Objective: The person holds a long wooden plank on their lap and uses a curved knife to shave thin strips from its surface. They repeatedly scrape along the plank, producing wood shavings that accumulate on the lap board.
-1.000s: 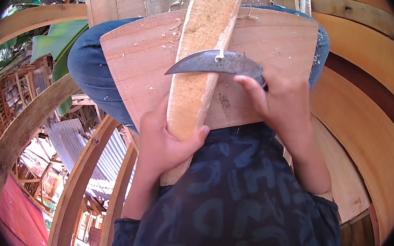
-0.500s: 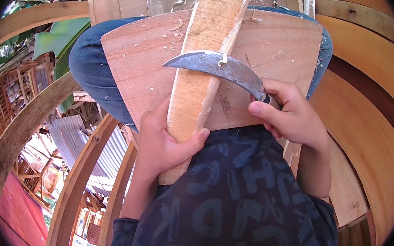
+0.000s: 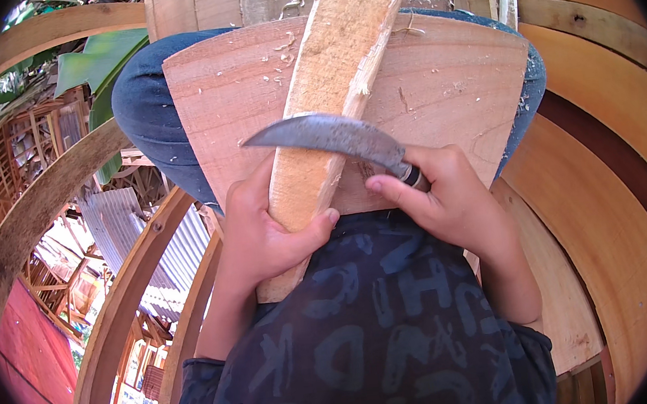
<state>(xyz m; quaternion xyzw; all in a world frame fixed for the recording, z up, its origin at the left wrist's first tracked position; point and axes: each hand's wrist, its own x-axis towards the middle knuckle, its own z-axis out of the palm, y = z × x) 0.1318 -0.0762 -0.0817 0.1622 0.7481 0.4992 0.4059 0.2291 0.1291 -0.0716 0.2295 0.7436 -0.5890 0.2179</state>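
Note:
A long, thick wooden plank (image 3: 344, 48) slants across the flat wooden board (image 3: 449, 89) on my lap, its near end reaching my shirt. Around that near part my left hand (image 3: 267, 227) is wrapped, thumb along the right edge. My right hand (image 3: 455, 197) grips the dark handle of a curved sickle knife (image 3: 332, 133). The blade lies across the plank just beyond my left hand, its tip jutting out past the left edge. Roughened, whitish fibres show on the plank's right edge beyond the blade.
Small wood shavings (image 3: 282, 58) are scattered over the board and the slatted planks beyond it. Curved wooden beams (image 3: 128, 314) stand at the left, with corrugated metal sheets (image 3: 140, 243) below. Wide wooden planks (image 3: 609, 252) curve along the right. A green leaf (image 3: 100, 64) hangs at the upper left.
The right hand has drawn the sickle knife toward me and a little left along the plank. A curled shaving at the blade is no longer there. My left hand keeps its hold.

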